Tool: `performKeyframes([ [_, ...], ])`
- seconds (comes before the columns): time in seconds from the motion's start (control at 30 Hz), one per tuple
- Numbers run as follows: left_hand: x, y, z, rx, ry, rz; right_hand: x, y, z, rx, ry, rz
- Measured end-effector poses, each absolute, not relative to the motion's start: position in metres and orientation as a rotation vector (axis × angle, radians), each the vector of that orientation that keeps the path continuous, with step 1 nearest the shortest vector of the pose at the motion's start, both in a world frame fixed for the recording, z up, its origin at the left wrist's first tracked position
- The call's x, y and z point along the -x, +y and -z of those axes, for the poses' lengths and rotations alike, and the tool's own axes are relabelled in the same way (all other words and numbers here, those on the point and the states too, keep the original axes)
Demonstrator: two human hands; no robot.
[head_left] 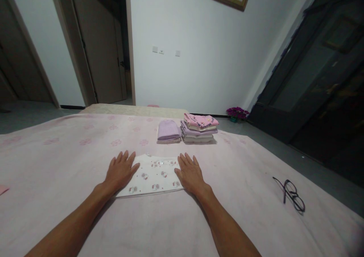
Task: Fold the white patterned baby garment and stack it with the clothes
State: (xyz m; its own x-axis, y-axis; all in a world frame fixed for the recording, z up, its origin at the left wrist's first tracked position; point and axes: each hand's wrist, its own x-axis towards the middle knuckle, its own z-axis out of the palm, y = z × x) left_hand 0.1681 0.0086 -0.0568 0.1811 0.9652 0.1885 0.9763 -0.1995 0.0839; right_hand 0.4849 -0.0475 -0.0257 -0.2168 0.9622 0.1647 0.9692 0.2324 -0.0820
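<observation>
On a pink flower-patterned bedsheet (57,215), a folded white garment (152,177) with a small cartoon-cat print lies directly in front of the person, between both hands. The left hand (121,170) is flat and open, palm down with fingers spread, its thumb side touching the garment's left edge. The right hand (191,174) is also flat and open, its fingers and thumb side resting on the garment's right edge. Neither hand grips the cloth, and the two are apart. Just beyond lie a folded lilac knit garment (168,131) and, beside it, a taller stack of folded clothes (199,130) topped with pink. Black-framed eyeglasses (290,195) lie on the bedsheet, well to the right. Farther off, purple flowers (237,113) sit on the grey floor (284,143) beneath a white wall (199,71)
</observation>
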Motion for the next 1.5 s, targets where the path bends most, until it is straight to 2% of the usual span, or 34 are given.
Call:
performKeyframes([
  [0.23,-0.133,-0.004,0.035,2.246,-2.390,0.551,-0.447,-0.065,0.008,1.664,-2.294,0.149],
  [0.37,-0.130,-0.006,0.019,2.283,-2.605,0.495,-0.420,-0.080,0.011,1.404,-2.432,-0.017],
  [0.57,-0.127,-0.003,0.019,2.448,-2.565,0.380,-0.414,-0.083,0.027,1.413,-2.497,-0.227],
  [0.67,-0.133,-0.005,0.018,2.510,-2.560,0.683,-0.416,-0.082,0.029,1.409,-2.480,-0.233],
  [0.83,-0.165,-0.017,-0.006,2.517,-2.686,1.518,-0.417,-0.080,0.029,1.327,-2.327,-0.345],
  [0.9,-0.183,-0.021,-0.019,2.530,-2.675,1.697,-0.416,-0.076,0.026,1.279,-2.098,-0.489],
  [0.97,-0.205,-0.024,-0.028,2.586,-2.598,1.782,-0.415,-0.072,0.019,1.193,-1.813,-0.774],
  [1.07,-0.241,-0.025,-0.030,2.732,-2.416,1.783,-0.415,-0.068,0.005,1.005,-1.481,-1.266],
  [1.13,-0.263,-0.024,-0.027,2.838,-2.312,1.760,-0.417,-0.067,-0.004,0.943,-1.392,-1.418],
  [1.27,-0.288,-0.022,-0.023,2.945,-2.205,1.765,-0.425,-0.062,-0.010,0.978,-1.323,-1.393],
  [1.43,-0.283,-0.022,-0.018,2.689,-2.110,1.928,-0.449,-0.047,0.002,1.132,-1.270,-1.299],
  [1.5,-0.279,-0.023,-0.007,2.652,-1.958,1.830,-0.460,-0.041,0.006,1.232,-1.310,-1.196],
])
